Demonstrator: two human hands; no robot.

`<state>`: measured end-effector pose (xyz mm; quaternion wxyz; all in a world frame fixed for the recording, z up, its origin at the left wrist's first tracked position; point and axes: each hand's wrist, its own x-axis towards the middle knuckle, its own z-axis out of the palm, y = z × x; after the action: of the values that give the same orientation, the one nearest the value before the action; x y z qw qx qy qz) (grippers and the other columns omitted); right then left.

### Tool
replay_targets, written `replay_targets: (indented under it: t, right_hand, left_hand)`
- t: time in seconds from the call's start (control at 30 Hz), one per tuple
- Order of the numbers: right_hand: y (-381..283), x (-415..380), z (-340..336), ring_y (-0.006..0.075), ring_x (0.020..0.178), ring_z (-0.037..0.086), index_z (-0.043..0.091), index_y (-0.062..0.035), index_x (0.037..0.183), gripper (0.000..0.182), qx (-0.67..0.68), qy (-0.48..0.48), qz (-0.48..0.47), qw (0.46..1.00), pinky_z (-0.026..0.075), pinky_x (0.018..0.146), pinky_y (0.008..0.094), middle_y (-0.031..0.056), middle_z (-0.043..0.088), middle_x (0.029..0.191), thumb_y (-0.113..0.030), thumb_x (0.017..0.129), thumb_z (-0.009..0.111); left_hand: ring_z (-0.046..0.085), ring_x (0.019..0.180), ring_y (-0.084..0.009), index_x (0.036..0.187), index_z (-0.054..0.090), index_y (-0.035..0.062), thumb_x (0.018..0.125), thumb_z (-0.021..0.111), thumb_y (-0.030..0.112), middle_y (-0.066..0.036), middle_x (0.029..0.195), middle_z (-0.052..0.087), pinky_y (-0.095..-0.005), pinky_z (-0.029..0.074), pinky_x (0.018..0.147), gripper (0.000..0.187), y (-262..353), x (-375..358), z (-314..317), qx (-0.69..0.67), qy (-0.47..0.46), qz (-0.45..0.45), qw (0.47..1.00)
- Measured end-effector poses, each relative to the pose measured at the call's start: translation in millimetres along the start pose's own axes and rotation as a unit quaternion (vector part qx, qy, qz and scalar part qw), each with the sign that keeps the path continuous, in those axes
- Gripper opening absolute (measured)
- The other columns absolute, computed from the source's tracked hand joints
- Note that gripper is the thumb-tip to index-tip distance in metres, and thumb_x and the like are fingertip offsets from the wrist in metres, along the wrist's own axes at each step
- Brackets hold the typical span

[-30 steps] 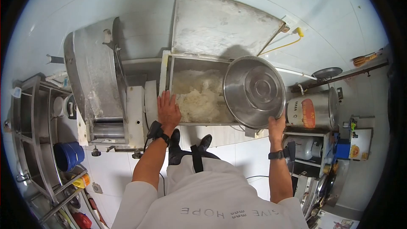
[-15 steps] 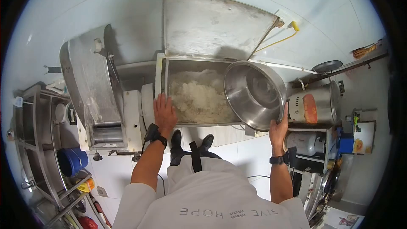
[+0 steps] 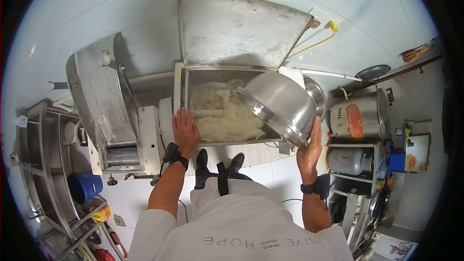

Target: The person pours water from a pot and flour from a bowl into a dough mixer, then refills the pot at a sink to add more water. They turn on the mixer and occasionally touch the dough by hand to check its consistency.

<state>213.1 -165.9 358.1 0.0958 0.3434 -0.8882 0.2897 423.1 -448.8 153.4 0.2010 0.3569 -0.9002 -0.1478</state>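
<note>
My right hand (image 3: 309, 152) grips the rim of a large stainless-steel bowl (image 3: 285, 99). The bowl is tilted to the left, its mouth facing down over the right part of a metal trough. Pale flour-like powder (image 3: 227, 125) covers much of the bottom of the trough (image 3: 180, 84), and a bar shows partly through it. My left hand (image 3: 186, 128) lies on the trough's left front edge with fingers stretched out, holding nothing. The bowl hides the trough's right end.
The trough's lid (image 3: 241, 31) stands raised against the wall. A roller machine (image 3: 121, 152) with a curved metal chute (image 3: 99, 99) adjoins on the left. To the right are a perforated strainer (image 3: 315, 95), a steel pot (image 3: 369, 116) and a gas cylinder (image 3: 345, 160). A blue bucket (image 3: 84, 186) stands lower left.
My right hand has tipped the bowl over to the left, so its outside now faces up. Powder is spread more widely in the trough. My left hand stays on the edge.
</note>
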Motion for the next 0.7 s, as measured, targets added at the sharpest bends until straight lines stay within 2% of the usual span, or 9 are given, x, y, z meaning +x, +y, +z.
replay_targets:
  t: [0.2, 0.33, 0.43, 0.5, 0.53, 0.6, 0.63, 0.67, 0.7]
  right_hand:
    - [-4.4, -1.5, -9.2, 0.0428, 0.129, 0.044, 0.031, 0.0018, 0.145, 0.067, -0.044, 0.041, -0.067, 0.996, 0.038, 0.106, 0.0428, 0.0284, 0.042, 0.141, 0.008, 0.083, 0.054]
    - [-10.2, -1.9, -15.8, 0.0435, 0.129, 0.044, 0.031, 0.0038, 0.145, 0.067, -0.029, 0.062, -0.076, 0.995, 0.037, 0.107, 0.0439, 0.0287, 0.042, 0.141, 0.01, 0.082, 0.053]
    - [-2.7, -3.6, -15.2, 0.0422, 0.128, 0.045, 0.031, 0.0045, 0.145, 0.068, -0.003, 0.073, -0.057, 0.996, 0.035, 0.108, 0.0434, 0.028, 0.041, 0.142, 0.013, 0.08, 0.051]
    - [2.3, -5.7, -13.2, 0.0348, 0.128, 0.047, 0.031, 0.0045, 0.145, 0.069, 0.025, 0.103, -0.039, 0.994, 0.036, 0.107, 0.0397, 0.0254, 0.042, 0.143, 0.015, 0.079, 0.049]
    - [5.8, -8.5, -12.0, 0.0348, 0.128, 0.047, 0.031, 0.0045, 0.145, 0.069, 0.025, 0.103, -0.036, 0.994, 0.036, 0.107, 0.0397, 0.0254, 0.042, 0.143, 0.015, 0.079, 0.049]
    - [20.0, -12.4, -6.9, 0.0311, 0.134, 0.042, 0.028, -0.0014, 0.148, 0.078, 0.189, 0.111, 0.108, 0.97, 0.036, 0.108, 0.0409, 0.0226, 0.042, 0.144, 0.022, 0.074, 0.042]
    - [34.7, -18.7, 0.8, 0.0254, 0.124, 0.05, 0.037, 0.0021, 0.142, 0.07, 0.253, 0.137, 0.175, 0.941, 0.039, 0.107, 0.0349, 0.0188, 0.049, 0.136, 0.019, 0.075, 0.044]
    - [50.7, -23.6, 2.5, 0.0254, 0.124, 0.05, 0.037, 0.0021, 0.142, 0.07, 0.253, 0.136, 0.175, 0.941, 0.039, 0.107, 0.0349, 0.0188, 0.049, 0.136, 0.019, 0.075, 0.044]
    - [51.3, -23.0, 0.1, 0.0257, 0.118, 0.054, 0.041, 0.0034, 0.136, 0.063, 0.298, 0.142, 0.275, 0.903, 0.043, 0.104, 0.0357, 0.0177, 0.05, 0.132, 0.015, 0.074, 0.047]
  left_hand:
    - [0.029, 0.138, -0.0365, 0.129, 0.052, 0.0007, 0.084, 0.054, 0.014, -0.022, 0.143, 0.038, -0.0516, 0.015, 0.116, 0.047, -1.7, -0.4, 2.1, -0.003, 0.004, 0.002, 1.0]
    - [0.029, 0.138, -0.0365, 0.129, 0.051, 0.0008, 0.084, 0.053, 0.013, -0.022, 0.143, 0.038, -0.0517, 0.016, 0.116, 0.047, -0.3, 0.3, 0.4, -0.003, 0.001, 0.003, 1.0]
    - [0.029, 0.138, -0.0366, 0.129, 0.051, 0.0007, 0.085, 0.053, 0.013, -0.022, 0.143, 0.038, -0.0517, 0.016, 0.116, 0.046, 1.7, 1.3, -3.2, 0.002, -0.007, 0.003, 1.0]
    - [0.029, 0.138, -0.0367, 0.128, 0.052, 0.0006, 0.084, 0.053, 0.013, -0.022, 0.143, 0.038, -0.0517, 0.016, 0.116, 0.045, 2.3, 1.5, -2.9, -0.003, -0.003, 0.0, 1.0]
    - [0.029, 0.138, -0.0367, 0.128, 0.052, 0.0005, 0.084, 0.053, 0.013, -0.022, 0.143, 0.039, -0.0518, 0.016, 0.116, 0.045, 2.1, 0.1, -2.9, -0.009, -0.002, -0.001, 1.0]
    - [0.029, 0.137, -0.0366, 0.128, 0.052, 0.0005, 0.084, 0.054, 0.013, -0.022, 0.143, 0.039, -0.0517, 0.016, 0.116, 0.045, 0.0, -1.2, -0.1, -0.007, -0.001, 0.005, 1.0]
    - [0.03, 0.137, -0.0366, 0.128, 0.052, 0.0004, 0.084, 0.054, 0.013, -0.022, 0.143, 0.039, -0.0516, 0.016, 0.116, 0.046, -0.8, 0.6, 0.1, -0.003, 0.003, 0.007, 1.0]
    - [0.03, 0.137, -0.0366, 0.128, 0.052, 0.0004, 0.084, 0.054, 0.013, -0.022, 0.143, 0.039, -0.0516, 0.016, 0.116, 0.046, -1.3, 0.6, 0.4, -0.003, 0.003, 0.007, 1.0]
    - [0.03, 0.137, -0.0364, 0.128, 0.052, 0.0002, 0.084, 0.054, 0.013, -0.022, 0.143, 0.039, -0.0515, 0.016, 0.116, 0.046, -1.1, -0.1, 0.3, -0.004, 0.005, 0.007, 1.0]
